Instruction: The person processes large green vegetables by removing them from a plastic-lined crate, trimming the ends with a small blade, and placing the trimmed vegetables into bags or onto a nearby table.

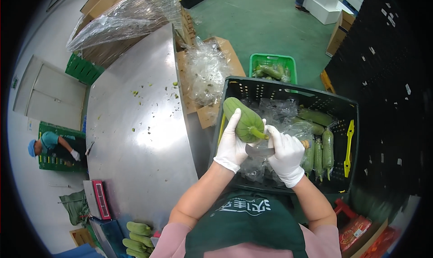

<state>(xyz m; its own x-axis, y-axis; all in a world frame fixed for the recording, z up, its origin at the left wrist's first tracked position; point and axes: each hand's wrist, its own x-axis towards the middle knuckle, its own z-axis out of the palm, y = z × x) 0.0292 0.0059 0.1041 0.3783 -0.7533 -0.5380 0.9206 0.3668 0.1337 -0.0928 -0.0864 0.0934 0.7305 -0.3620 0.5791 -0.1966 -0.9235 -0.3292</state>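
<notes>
My left hand (233, 143), in a white glove, holds a plump green gourd (243, 121) with its stem end turned towards my right hand. My gloved right hand (286, 153) grips a small knife by its handle, part of which shows beyond the fingers. The knife's blade (259, 151) lies just below the gourd's stem, near my left fingers. Both hands are above a dark plastic crate (294, 85). Inside it, several long green gourds in clear wrap (327, 149) stand at the right, beside crumpled clear plastic film (279, 109).
A steel table (135, 149) with green scraps extends at left; a scale (101, 198) and gourds (135, 242) are near its lower end. Behind the crate are a green basket (294, 68) and a carton of plastic film (233, 55). A co-worker (50, 144) stands across the table.
</notes>
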